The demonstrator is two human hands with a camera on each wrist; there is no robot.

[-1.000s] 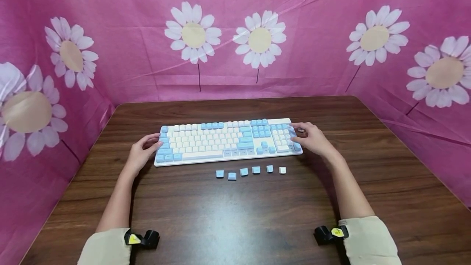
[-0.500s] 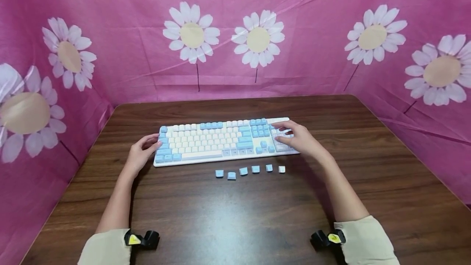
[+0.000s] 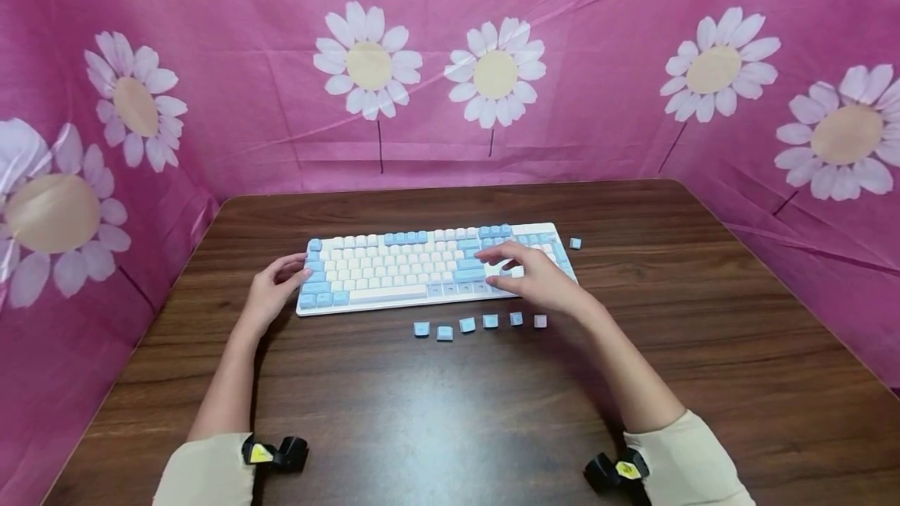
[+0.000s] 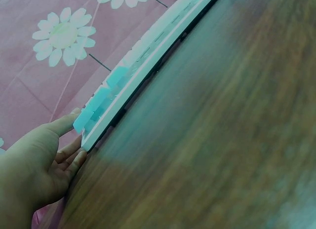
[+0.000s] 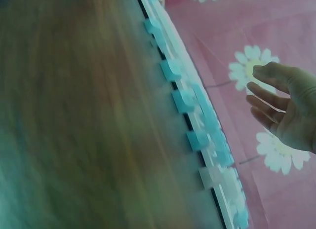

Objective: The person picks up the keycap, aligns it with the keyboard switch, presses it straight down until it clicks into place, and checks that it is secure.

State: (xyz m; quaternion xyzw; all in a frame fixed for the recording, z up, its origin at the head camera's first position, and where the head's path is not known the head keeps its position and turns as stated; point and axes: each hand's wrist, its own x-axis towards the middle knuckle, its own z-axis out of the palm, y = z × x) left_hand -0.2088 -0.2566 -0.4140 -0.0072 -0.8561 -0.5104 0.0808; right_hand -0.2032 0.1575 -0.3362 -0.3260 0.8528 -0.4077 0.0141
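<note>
A white and light-blue keyboard [image 3: 394, 265] lies on the wooden table. My left hand [image 3: 270, 291] holds its left end. In the left wrist view, the thumb lies over the blue keys [image 4: 98, 101] while other fingers touch the end's lower edge. Above the keyboard's right part hovers my right hand [image 3: 537, 279], fingers apart and loosely bent, with nothing between them; it hides part of the arrow keys and number pad. Several loose blue keycaps [image 3: 467, 325] and one white keycap [image 3: 540, 322] sit in a row before the keyboard.
One more blue keycap [image 3: 576, 243] lies just beyond the keyboard's right end. The brown table [image 3: 337, 397] reaches back to a pink cloth [image 3: 436, 147] printed with daisies, which also hangs at both sides.
My right hand has left the keyboard's right end and moved leftward over the number pad, uncovering the blue keycap there. The left hand stays in place.
</note>
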